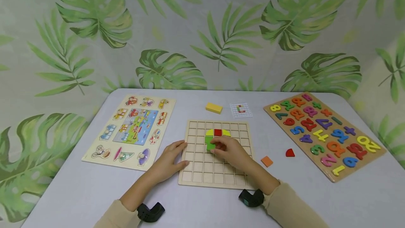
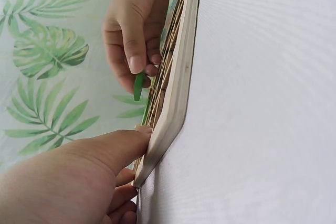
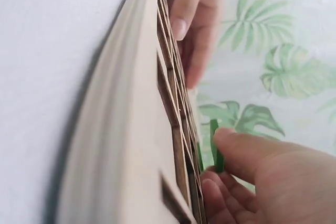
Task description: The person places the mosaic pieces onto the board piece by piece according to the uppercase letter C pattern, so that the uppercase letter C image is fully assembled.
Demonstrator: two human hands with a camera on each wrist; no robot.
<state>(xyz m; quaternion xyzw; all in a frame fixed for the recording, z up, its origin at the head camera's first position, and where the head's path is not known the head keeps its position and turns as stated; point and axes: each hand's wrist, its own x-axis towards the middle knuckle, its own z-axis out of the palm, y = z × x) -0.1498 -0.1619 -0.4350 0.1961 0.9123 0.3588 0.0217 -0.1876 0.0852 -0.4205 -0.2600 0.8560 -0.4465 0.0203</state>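
Observation:
A square wooden grid board (image 1: 194,177) lies in the middle of the table. My right hand (image 1: 232,152) pinches a green square tile (image 3: 217,145) between thumb and fingers, tilted close over the grid. Beneath a red square tile (image 1: 217,132) and between it and the hand, another green tile (image 1: 207,138) lies on the board. Yellow rounded tiles, including one at the left (image 1: 210,132), flank the red square. The left hand (image 1: 167,162) rests at the board's left edge, its thumb (image 2: 131,142) touching the rim and its fingers relaxed.
Right of the board lie an orange square tile (image 1: 267,161) and a red quarter-round tile (image 1: 290,153). Behind it are a yellow block (image 1: 213,108) and a pattern card (image 1: 241,110). A vehicle puzzle (image 1: 95,159) stands left, a number puzzle (image 1: 332,177) right.

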